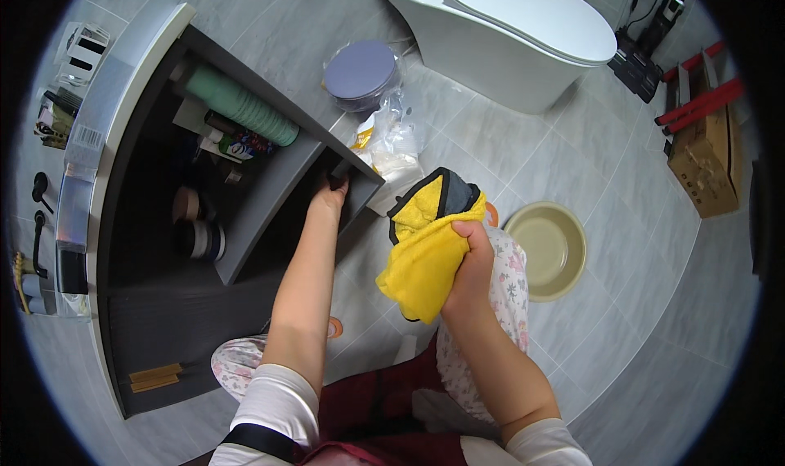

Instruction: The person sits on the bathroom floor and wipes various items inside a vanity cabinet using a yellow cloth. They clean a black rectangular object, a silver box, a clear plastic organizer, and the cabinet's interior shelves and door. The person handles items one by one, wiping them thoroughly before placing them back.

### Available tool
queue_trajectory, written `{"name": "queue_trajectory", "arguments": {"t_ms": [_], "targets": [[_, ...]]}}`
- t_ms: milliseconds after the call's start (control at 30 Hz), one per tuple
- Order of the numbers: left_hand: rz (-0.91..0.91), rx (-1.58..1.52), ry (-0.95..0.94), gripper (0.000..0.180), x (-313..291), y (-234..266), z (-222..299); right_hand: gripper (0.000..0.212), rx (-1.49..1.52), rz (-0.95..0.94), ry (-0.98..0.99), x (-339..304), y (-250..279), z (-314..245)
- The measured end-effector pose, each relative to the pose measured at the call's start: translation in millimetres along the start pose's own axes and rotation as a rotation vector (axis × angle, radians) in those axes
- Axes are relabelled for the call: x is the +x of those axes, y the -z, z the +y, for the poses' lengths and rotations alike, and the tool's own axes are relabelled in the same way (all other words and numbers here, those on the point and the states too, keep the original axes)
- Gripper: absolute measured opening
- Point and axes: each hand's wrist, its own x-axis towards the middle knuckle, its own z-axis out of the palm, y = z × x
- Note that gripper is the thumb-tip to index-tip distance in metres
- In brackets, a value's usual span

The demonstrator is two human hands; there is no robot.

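My right hand (472, 274) grips a yellow cloth (429, 257) that is bunched up, with dark edging and a grey underside folded out at its top. Inside the lower compartment of a dark grey cabinet (282, 208), my left hand (331, 192) is closed near the compartment's outer end. Something dark shows at its fingertips, but shadow hides what it is. On the shelf beside that compartment lie a stack of green cups (241, 102), a green and white package (237, 147) and several round containers (200, 237).
A beige basin (546, 251) stands on the tiled floor (621, 245) to my right. Ahead are a white toilet (507, 41), a purple-lidded bin (360, 69) and a clear plastic bag (392, 139). A cardboard box (707, 163) with red bars beside it stands far right.
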Motion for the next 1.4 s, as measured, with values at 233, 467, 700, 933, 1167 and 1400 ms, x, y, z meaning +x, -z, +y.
{"name": "queue_trajectory", "arguments": {"t_ms": [233, 467, 700, 933, 1167, 1400], "targets": [[-0.147, 0.182, 0.055, 0.026, -9, -1, 9, 0.037, 0.004, -0.018, 0.01, 6, 4, 5], [-0.388, 0.113, 0.222, 0.032, -141, 63, -47, 0.036, -0.017, -0.009, 0.106, 2, 0, 3], [-0.593, 0.331, 0.179, 0.048, -296, 156, -17, 0.036, -0.037, -0.007, 0.114, 14, 12, 14], [-1.021, 0.136, 0.034, 0.077, -399, 178, 62, 0.039, -0.072, -0.066, 0.077, 10, 12, 26], [-1.429, -0.152, -0.548, 0.063, -458, 160, 132, 0.043, -0.168, -0.102, 0.021, 1, 14, 41], [-0.362, 0.027, -1.3, 0.045, -507, 200, 225, 0.046, -0.236, -0.134, 0.019, -2, 14, 49]]}}
